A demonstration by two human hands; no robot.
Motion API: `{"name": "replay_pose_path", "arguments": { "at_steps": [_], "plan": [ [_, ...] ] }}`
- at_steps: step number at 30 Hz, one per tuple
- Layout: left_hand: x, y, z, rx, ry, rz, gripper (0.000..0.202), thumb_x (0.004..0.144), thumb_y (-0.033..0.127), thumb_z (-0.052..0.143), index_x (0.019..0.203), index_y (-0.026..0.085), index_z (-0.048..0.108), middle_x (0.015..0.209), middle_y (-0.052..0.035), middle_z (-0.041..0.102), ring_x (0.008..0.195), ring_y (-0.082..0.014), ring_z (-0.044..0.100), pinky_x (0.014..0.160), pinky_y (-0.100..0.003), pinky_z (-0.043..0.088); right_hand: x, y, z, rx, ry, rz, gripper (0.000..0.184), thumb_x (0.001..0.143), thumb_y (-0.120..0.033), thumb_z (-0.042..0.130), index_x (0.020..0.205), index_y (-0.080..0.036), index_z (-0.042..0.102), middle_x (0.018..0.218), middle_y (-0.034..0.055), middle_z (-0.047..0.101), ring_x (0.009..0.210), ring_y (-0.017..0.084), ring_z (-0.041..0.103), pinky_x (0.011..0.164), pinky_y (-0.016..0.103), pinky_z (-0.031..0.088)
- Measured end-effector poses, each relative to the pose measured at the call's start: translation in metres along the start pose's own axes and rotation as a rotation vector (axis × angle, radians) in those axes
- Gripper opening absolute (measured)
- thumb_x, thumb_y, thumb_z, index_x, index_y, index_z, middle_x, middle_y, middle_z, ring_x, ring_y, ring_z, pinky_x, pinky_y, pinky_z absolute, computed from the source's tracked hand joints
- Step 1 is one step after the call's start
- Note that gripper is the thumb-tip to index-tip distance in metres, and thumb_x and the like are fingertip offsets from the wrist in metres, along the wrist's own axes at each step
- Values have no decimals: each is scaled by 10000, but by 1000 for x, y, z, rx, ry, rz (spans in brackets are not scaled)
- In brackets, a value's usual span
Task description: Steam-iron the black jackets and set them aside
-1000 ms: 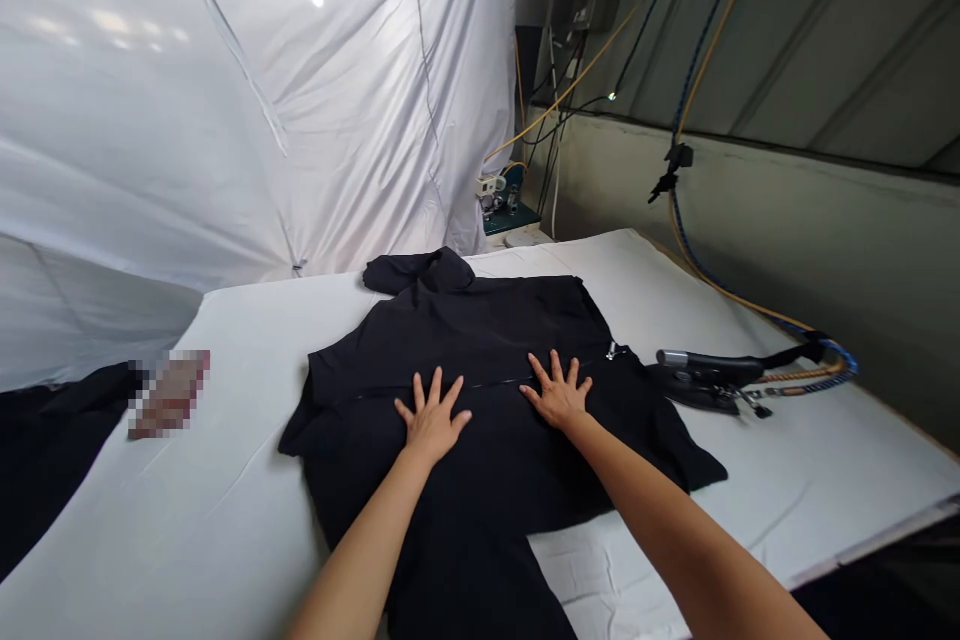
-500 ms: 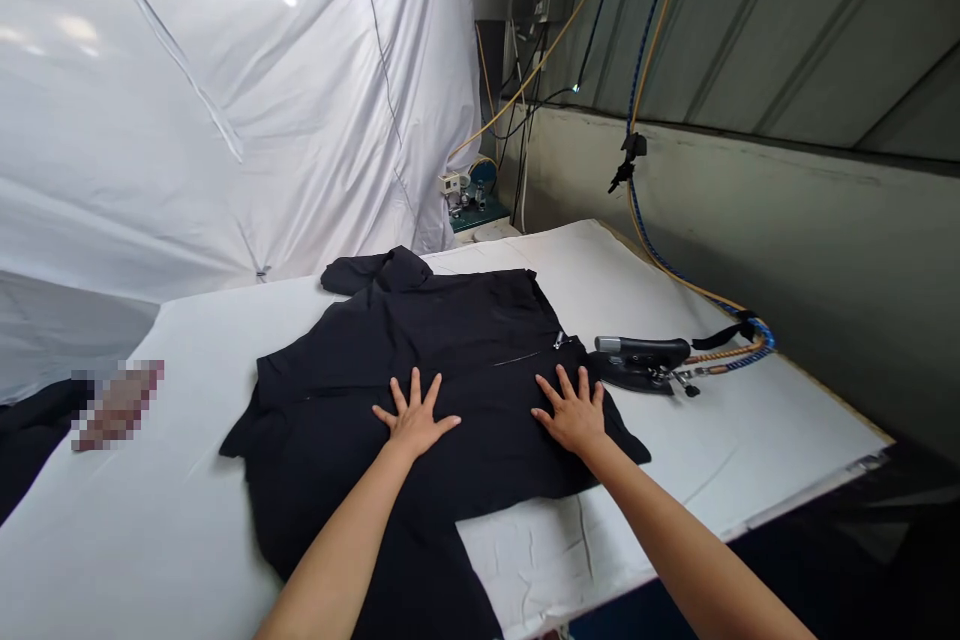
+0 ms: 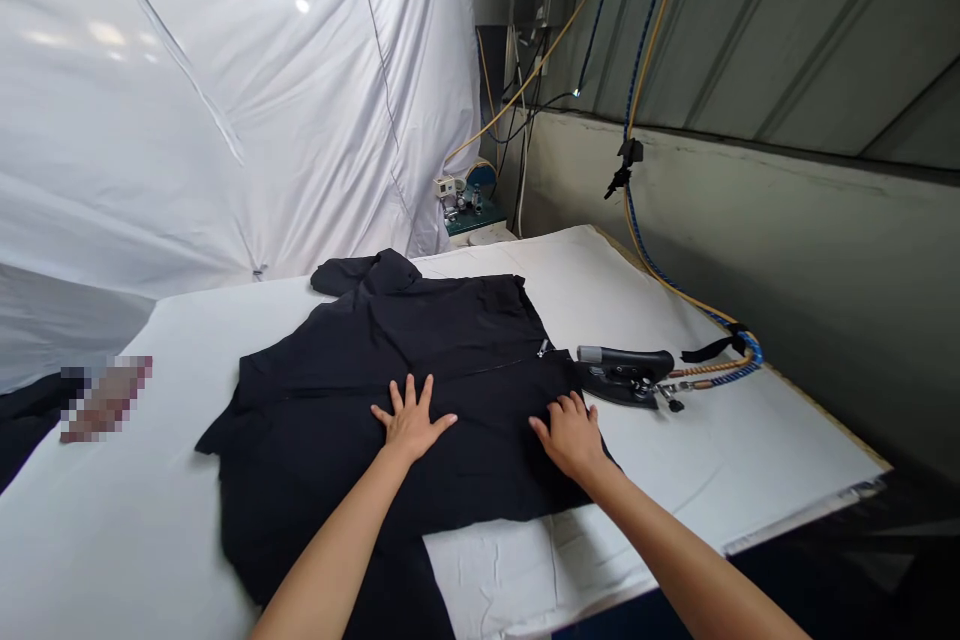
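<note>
A black garment (image 3: 420, 350) with a zip lies spread on the white padded table (image 3: 180, 520). My left hand (image 3: 411, 423) rests flat on its middle with the fingers spread, holding nothing. Near the garment's right edge my right hand (image 3: 571, 432) presses on the cloth, its fingers curled at the edge; whether it grips the cloth is unclear. A dark steam iron (image 3: 626, 372) sits on the table just right of the garment, a short way beyond my right hand.
Blue and orange hoses (image 3: 675, 290) run from the iron up the grey wall. White plastic sheeting (image 3: 225, 100) hangs behind the table. A small green device (image 3: 469, 202) stands at the far corner. A blurred object (image 3: 105, 398) lies at the left, next to dark cloth (image 3: 30, 410).
My right hand has slid towards the garment's right edge and its fingers have curled from flat. The garment has shifted left in view. My left hand stays flat.
</note>
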State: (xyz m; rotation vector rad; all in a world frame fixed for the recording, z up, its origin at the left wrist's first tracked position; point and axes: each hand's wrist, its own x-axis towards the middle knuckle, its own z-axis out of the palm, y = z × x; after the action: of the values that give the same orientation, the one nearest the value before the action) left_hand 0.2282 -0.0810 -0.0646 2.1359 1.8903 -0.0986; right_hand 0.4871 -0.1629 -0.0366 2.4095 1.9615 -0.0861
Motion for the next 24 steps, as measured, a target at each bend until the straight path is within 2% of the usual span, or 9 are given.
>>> {"name": "replay_pose_path", "arguments": {
  "at_steps": [2,4,7,9,11,15,18,21,24],
  "plan": [
    [3,0,-1,-25,16,-21,776,698,749,268,1373,382,158,1486,-65,43,1290,-454,-67,877,-737,69,22,-6,-15,26,90,-100,530,859,-496,264,1227,-194,496,1312,132,422,1262,287,244,1018,504,121],
    [6,0,0,-36,34,-36,742,694,754,268,1354,428,175,1490,-35,4,1280,-468,-94,872,-741,52,45,-11,-19,18,121,-171,520,855,-493,288,1317,-277,385,1407,75,301,1304,280,148,1021,506,96],
    [7,-2,6,-23,48,-37,764,675,762,301,1351,435,161,1487,-11,-65,1268,-467,-146,873,-738,3,67,-11,-4,-32,-10,-153,573,827,-563,295,1364,-364,269,1469,27,158,1321,325,46,995,567,51],
    [8,-4,9,-16,48,-38,791,664,766,321,1356,422,152,1485,-11,-86,1266,-466,-156,875,-737,-2,69,-7,12,-62,-33,-143,585,826,-588,257,1368,-370,253,1474,27,141,1321,331,41,992,574,8],
    [8,-6,10,-12,46,-31,810,654,766,341,1359,416,150,1483,-12,-99,1265,-465,-160,878,-735,-1,63,-4,25,-80,23,-150,586,832,-589,230,1372,-361,250,1475,31,139,1323,323,39,999,558,-22],
    [9,-3,9,-17,34,-31,818,645,756,380,1357,409,178,1483,-28,-94,1256,-482,-158,867,-743,5,55,-3,31,-87,65,-133,597,833,-587,216,1376,-341,255,1480,32,112,1323,324,29,1003,547,-39],
    [8,6,8,13,61,2,809,679,728,363,1374,349,195,1485,-37,-64,1265,-463,-163,873,-743,6,57,-8,23,-79,-12,-120,614,823,-597,232,1374,-328,268,1480,40,111,1319,340,46,997,561,-31],
    [4,12,11,42,93,57,808,735,701,272,1402,268,124,1485,-39,-37,1293,-404,-160,905,-724,5,60,-8,3,-52,-107,-137,639,806,-589,302,1361,-274,320,1471,70,147,1320,338,57,1005,552,47],
    [1,9,14,41,82,58,842,718,728,259,1403,277,71,1484,-50,-39,1297,-402,-147,898,-729,10,59,13,-29,-77,43,-219,625,815,-513,349,1368,-225,302,1473,67,135,1333,285,11,1036,491,66]
  ]
}}
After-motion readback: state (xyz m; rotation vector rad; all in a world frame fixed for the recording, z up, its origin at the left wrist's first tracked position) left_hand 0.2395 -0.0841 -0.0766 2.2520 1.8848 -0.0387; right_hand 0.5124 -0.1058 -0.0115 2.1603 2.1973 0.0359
